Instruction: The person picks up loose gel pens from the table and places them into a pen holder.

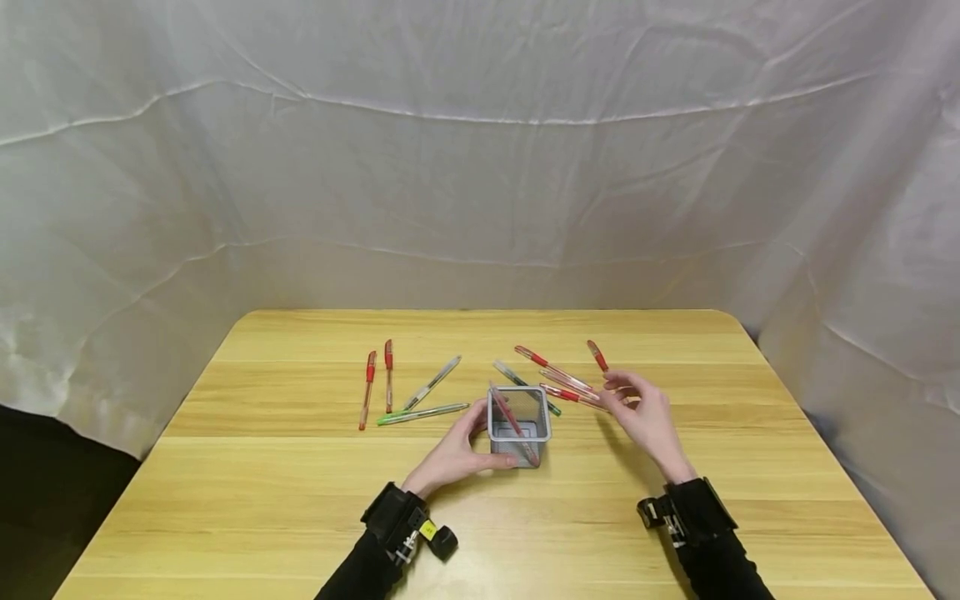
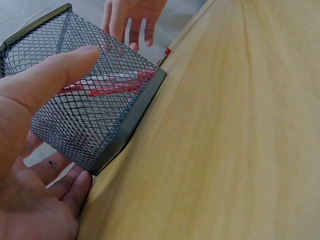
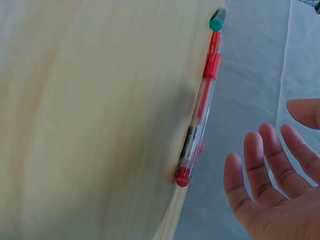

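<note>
My left hand [image 1: 459, 454] holds a square mesh pen holder [image 1: 517, 458] from its left side, thumb at the front and fingers behind. The holder stands on the table with one red pen [image 1: 513, 421] leaning inside it. Over the right-hand group of pens hovers my right hand [image 1: 645, 417], fingers apart and bent a little, with nothing between them in the right wrist view. Closest to it are several red pens, one red pen [image 3: 200, 110] lying below the fingers. Part of another red pen [image 1: 597, 357] is hidden behind the hand.
Left of the holder lie two red pens [image 1: 367, 392], a clear dark-cored pen [image 1: 432, 383] and a light green pen [image 1: 422, 413]. A green-tipped pen [image 1: 553, 408] is partly behind the holder. Pale cloth [image 1: 480, 192] hangs behind the wooden table [image 1: 262, 492].
</note>
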Demonstrator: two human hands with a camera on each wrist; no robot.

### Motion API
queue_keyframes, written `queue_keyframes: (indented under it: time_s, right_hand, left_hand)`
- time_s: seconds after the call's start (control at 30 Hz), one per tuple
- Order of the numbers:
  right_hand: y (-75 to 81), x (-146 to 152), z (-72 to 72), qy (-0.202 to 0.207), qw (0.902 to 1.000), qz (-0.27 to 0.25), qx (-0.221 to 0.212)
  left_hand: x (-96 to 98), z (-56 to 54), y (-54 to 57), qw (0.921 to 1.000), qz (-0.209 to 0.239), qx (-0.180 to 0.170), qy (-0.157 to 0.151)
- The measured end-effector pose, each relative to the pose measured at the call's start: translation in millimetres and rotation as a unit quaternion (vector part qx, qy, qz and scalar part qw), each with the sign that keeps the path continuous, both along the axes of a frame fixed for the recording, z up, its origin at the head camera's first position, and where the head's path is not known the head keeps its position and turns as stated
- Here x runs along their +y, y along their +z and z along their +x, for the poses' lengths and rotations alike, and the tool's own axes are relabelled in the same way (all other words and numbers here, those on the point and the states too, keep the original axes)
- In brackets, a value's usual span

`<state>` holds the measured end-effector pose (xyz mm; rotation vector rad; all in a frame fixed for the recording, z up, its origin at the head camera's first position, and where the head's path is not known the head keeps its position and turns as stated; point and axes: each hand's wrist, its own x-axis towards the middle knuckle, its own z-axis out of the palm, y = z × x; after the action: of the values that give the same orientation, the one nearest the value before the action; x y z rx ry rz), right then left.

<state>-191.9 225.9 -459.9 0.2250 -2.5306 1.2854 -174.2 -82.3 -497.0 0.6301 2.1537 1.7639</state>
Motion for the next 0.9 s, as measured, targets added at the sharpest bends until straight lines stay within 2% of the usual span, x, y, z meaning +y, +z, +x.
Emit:
queue_keyframes:
  time_s: [0.43, 0.67, 0.9]
  right_hand:
    - [7.5, 9, -20.2, -0.007, 0.9962, 0.066, -0.056]
    - [6.6, 15, -34.5, -0.015, 0.9892, 0.118, -0.085]
    - [5.7, 21, -47.1, -0.005, 0.9814, 0.157, -0.111]
  left_hand:
    - [-1.1, 1.3, 0.5, 1.0, 0.008, -0.002, -0.003]
    - [-0.7, 0.5, 1.0, 1.0, 0.007, 0.002, -0.003]
    - [0.4, 0.4, 1.5, 0.9999, 0.009, 0.003, -0.008]
